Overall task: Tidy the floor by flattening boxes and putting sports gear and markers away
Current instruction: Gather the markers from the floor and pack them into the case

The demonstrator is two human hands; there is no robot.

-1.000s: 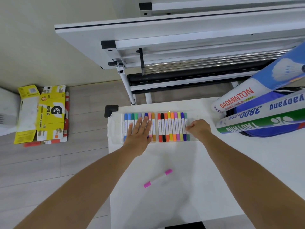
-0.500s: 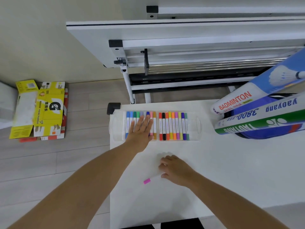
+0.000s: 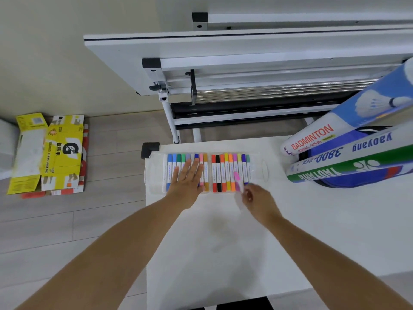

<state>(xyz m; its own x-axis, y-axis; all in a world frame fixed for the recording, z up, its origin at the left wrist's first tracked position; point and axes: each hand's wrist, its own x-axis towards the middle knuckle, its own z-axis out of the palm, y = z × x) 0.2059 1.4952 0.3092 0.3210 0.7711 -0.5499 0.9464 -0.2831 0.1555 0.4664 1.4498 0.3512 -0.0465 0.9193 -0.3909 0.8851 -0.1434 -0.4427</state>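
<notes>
One clear plastic case (image 3: 262, 170) at 12 o'clock holds two rows of slim markers (image 3: 223, 171); left hand (image 3: 186, 182) presses flat, fingers straight, on the left row; right hand (image 3: 257, 200) pinches one pink marker (image 3: 237, 178) over the right row; three glossy round tubes (image 3: 335, 130) lie at 2 o'clock

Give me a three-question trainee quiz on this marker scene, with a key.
1. True or false: the left hand lies flat on markers in the case.
2. What colour is the loose marker that the right hand holds? A green, B pink, C black.
3. Fill in: the flattened boxes lie on the ____.

Key: 1 true; 2 B; 3 floor.
</notes>
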